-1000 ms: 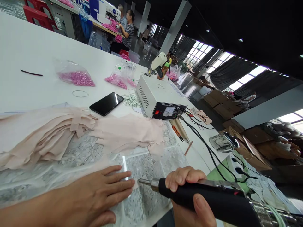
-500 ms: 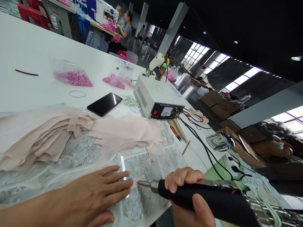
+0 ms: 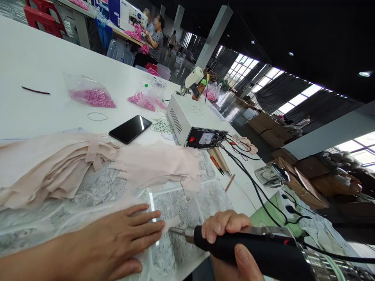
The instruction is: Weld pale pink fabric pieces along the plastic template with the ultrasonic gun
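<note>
My left hand [image 3: 117,238] lies flat, palm down, fingers stretched out, on a thin pale pink fabric piece over the grey marbled plastic sheet [image 3: 172,203]. A narrow fabric end [image 3: 172,223] pokes out past its fingertips. Wrapped round the black handle of a handheld welding tool [image 3: 249,246] is my right hand [image 3: 227,230], its thumb along the near side. The tool's slim metal tip points left and meets the fabric end just beside my left fingertips; whether it presses down I cannot tell. Behind lie a stack of pale pink fabric pieces [image 3: 58,168] and a flatter pile [image 3: 158,162].
A white control box [image 3: 196,117] with black cables stands behind the fabric. Around it are a phone [image 3: 130,129], elastic bands [image 3: 161,125], orange snips [image 3: 216,164], a glass jar [image 3: 271,175] and bags of pink pieces [image 3: 92,96]. Co-workers sit at a sewing machine [image 3: 127,15] beyond the table.
The welding tool's tip has shifted slightly toward me and to the left, so more of the fabric end shows beyond it. My left hand has stayed in place.
</note>
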`<state>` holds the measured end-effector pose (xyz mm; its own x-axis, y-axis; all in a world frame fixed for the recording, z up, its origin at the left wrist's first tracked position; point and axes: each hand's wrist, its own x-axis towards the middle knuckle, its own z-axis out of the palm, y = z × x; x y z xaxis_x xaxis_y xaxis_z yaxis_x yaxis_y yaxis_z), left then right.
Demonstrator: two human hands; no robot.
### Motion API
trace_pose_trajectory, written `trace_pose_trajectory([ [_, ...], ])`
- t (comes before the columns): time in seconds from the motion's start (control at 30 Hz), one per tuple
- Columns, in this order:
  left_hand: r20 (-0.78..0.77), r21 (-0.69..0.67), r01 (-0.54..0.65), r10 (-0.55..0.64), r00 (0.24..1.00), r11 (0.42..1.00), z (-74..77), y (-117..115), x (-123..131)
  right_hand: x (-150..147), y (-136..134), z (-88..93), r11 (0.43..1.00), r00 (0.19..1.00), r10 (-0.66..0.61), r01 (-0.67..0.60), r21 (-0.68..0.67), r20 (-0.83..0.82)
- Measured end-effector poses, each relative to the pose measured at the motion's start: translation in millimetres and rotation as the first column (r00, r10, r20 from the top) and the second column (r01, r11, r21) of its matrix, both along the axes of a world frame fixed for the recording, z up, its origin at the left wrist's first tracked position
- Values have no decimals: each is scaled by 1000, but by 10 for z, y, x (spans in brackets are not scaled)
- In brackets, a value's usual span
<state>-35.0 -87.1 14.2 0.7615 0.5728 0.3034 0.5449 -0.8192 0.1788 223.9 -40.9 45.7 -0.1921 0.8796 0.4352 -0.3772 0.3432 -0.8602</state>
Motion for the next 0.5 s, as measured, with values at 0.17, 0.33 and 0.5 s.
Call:
trace_pose_trajectory([
  [0.17,-43,-3,-8,8,999,1000,2,-21,-8,7,19,10,999,999,-38,38,25,-8],
  [0.33,-29,-44,0,-1,1000,999,10,-24,-10,13,50,-16,980,979,-188,192,46,-73],
  [0.5,-41,-53,-7,5,999,999,0,-19,-8,21,69,-67,984,984,-157,162,68,-83],
])
